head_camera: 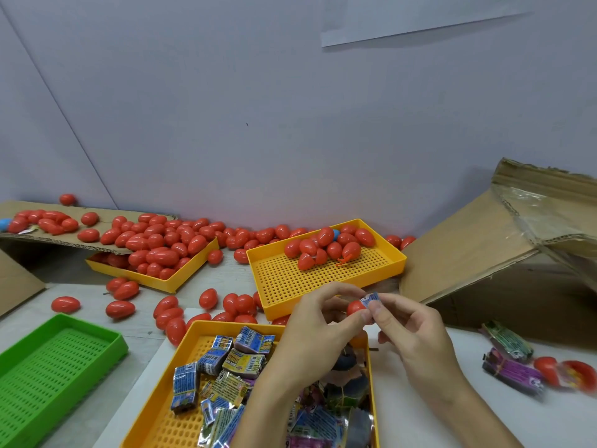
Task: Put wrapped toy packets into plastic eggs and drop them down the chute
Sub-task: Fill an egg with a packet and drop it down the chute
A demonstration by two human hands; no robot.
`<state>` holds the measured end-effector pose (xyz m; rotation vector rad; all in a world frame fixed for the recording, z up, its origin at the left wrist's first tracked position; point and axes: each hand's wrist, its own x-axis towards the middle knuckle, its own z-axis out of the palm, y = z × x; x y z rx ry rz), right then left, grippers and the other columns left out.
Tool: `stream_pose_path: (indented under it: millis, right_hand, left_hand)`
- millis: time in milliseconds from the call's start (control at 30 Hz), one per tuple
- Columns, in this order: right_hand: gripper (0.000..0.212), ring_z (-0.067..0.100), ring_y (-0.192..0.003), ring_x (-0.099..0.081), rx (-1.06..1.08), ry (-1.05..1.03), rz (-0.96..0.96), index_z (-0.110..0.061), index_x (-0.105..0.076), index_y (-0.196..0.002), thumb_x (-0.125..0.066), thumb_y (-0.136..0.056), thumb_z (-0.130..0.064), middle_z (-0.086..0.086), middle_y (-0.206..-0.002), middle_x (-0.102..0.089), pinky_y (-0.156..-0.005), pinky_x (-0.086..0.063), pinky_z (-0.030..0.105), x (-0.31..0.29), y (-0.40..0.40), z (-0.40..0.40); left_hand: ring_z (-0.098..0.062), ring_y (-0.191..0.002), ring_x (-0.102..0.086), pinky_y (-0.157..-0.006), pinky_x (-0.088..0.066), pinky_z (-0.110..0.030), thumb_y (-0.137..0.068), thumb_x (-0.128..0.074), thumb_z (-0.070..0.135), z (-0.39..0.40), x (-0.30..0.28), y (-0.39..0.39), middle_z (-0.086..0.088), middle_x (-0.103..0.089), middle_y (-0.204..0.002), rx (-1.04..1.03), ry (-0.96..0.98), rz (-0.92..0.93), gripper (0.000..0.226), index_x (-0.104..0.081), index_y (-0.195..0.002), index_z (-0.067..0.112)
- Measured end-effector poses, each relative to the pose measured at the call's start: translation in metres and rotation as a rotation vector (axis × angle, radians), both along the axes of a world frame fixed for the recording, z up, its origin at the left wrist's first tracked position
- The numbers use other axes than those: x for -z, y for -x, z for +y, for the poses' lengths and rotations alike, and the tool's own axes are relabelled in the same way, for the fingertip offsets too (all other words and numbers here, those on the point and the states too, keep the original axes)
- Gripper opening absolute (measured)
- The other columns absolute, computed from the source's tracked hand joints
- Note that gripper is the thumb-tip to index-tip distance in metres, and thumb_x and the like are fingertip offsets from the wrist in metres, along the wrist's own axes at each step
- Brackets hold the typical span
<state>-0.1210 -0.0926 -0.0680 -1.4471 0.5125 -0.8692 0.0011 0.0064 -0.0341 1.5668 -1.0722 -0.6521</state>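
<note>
While the two hands met just past the far rim of the near yellow tray (161,376), the left hand (310,331) had its fingers (361,315) clamped on a red egg half (354,307), and the right hand (416,337) had thumb and forefinger pinched together on a small blue wrapped packet (370,299), which touched the egg half at its 1 o'clock edge. Beneath the wrists, that tray held a jumble of more wrapped packets (226,367), blue, yellow and purple. At 12 o'clock from the hands sat a second yellow tray (290,286) with a cluster of red eggs (329,245) in its far part; at 10 o'clock a third yellow tray (181,279) was heaped with eggs, partly under a cardboard sheet (64,240). Loose eggs (206,299) lay scattered on the worktop (484,415) between the trays. A green tray (48,367) stood at 8 o'clock. At 2 o'clock rose a slanted cardboard chute (468,247), and at 4 o'clock lay two dark packets (510,370) just beside a red egg (549,368).
</note>
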Motion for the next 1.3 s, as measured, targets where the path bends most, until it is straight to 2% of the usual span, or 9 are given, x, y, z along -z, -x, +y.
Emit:
stream_pose_path:
  millis: [100, 300, 467, 567, 667, 800, 967, 1100, 1300]
  right_hand:
    - [0.032, 0.014, -0.09, -0.07, -0.027, -0.035, -0.014, -0.027, -0.076, -0.103, -0.066, -0.077, -0.043, 0.001, -0.094, -0.075, -0.068, -0.053, 0.029, 0.003, 0.0, -0.002]
    - [0.031, 0.009, -0.095, -0.069, -0.014, 0.043, -0.034, -0.03, -0.072, -0.104, -0.068, -0.074, -0.039, -0.006, -0.098, -0.076, -0.069, -0.053, 0.016, -0.002, 0.002, 0.0]
    - [0.044, 0.015, -0.093, -0.069, 0.07, 0.141, -0.039, -0.031, -0.064, -0.115, -0.074, -0.072, -0.034, -0.005, -0.098, -0.071, -0.071, -0.06, 0.032, -0.003, -0.003, 0.009]
    - [0.043, 0.011, -0.094, -0.065, 0.146, 0.292, 0.019, -0.04, -0.061, -0.113, -0.075, -0.072, -0.04, -0.011, -0.098, -0.068, -0.067, -0.057, 0.033, -0.001, -0.006, 0.014]
    - [0.049, 0.007, -0.097, -0.063, 0.194, 0.408, 0.052, -0.04, -0.061, -0.113, -0.085, -0.073, -0.025, -0.014, -0.101, -0.065, -0.064, -0.051, 0.027, 0.003, -0.007, 0.013]
    - [0.053, 0.008, -0.098, -0.058, 0.276, 0.552, 0.084, -0.041, -0.059, -0.112, -0.087, -0.07, -0.023, -0.019, -0.102, -0.058, -0.064, -0.048, 0.025, 0.003, -0.008, 0.013]
    - [0.05, 0.009, -0.096, -0.058, 0.272, 0.609, 0.029, -0.04, -0.062, -0.113, -0.084, -0.07, -0.026, -0.016, -0.105, -0.059, -0.064, -0.046, 0.02, 0.001, -0.007, 0.014]
    - [0.055, 0.008, -0.094, -0.058, 0.333, 0.634, 0.027, -0.038, -0.061, -0.112, -0.087, -0.07, -0.013, -0.013, -0.102, -0.059, -0.063, -0.045, 0.019, 0.002, -0.007, 0.012]
    - [0.054, 0.009, -0.092, -0.058, 0.338, 0.635, 0.0, -0.038, -0.061, -0.112, -0.087, -0.072, -0.015, -0.012, -0.1, -0.058, -0.062, -0.044, 0.022, 0.001, -0.007, 0.012]
  left_hand:
    - [-0.014, -0.091, -0.074, -0.084, -0.061, -0.034, -0.093, -0.069, 0.029, 0.0, -0.001, 0.0, 0.001, -0.075, -0.1, 0.0, 0.02, 0.074, 0.019, -0.068, -0.111, 0.025]
    - [-0.018, -0.096, -0.074, -0.082, -0.06, -0.028, -0.092, -0.07, 0.029, -0.003, 0.001, 0.001, -0.005, -0.076, -0.1, 0.0, 0.071, 0.224, 0.016, -0.069, -0.105, 0.018]
    - [-0.018, -0.092, -0.075, -0.076, -0.059, -0.023, -0.094, -0.067, 0.029, -0.006, 0.001, 0.001, -0.006, -0.078, -0.095, -0.04, 0.073, 0.367, 0.019, -0.065, -0.105, 0.014]
    - [-0.02, -0.091, -0.075, -0.076, -0.06, -0.024, -0.095, -0.065, 0.03, -0.006, 0.001, 0.001, -0.006, -0.078, -0.092, -0.044, 0.074, 0.406, 0.02, -0.064, -0.107, 0.014]
    - [-0.022, -0.091, -0.075, -0.08, -0.061, -0.034, -0.096, -0.063, 0.032, -0.005, 0.002, 0.0, -0.008, -0.078, -0.091, -0.032, 0.055, 0.407, 0.023, -0.063, -0.109, 0.013]
    - [-0.027, -0.093, -0.075, -0.092, -0.057, -0.051, -0.095, -0.064, 0.034, -0.006, 0.003, 0.0, -0.011, -0.077, -0.096, -0.018, 0.038, 0.405, 0.026, -0.063, -0.113, 0.014]
    - [-0.019, -0.08, -0.072, -0.071, -0.057, -0.032, -0.096, -0.061, 0.044, -0.004, 0.001, 0.0, -0.006, -0.075, -0.088, 0.031, -0.019, 0.288, 0.028, -0.075, -0.097, 0.02]
    - [-0.02, -0.087, -0.073, -0.079, -0.059, -0.03, -0.095, -0.061, 0.045, -0.005, 0.001, 0.0, -0.01, -0.076, -0.09, 0.063, -0.03, 0.269, 0.032, -0.077, -0.099, 0.017]
    - [-0.022, -0.093, -0.074, -0.086, -0.06, -0.037, -0.093, -0.064, 0.048, -0.005, 0.002, -0.001, -0.009, -0.076, -0.096, 0.072, -0.008, 0.281, 0.032, -0.076, -0.102, 0.02]
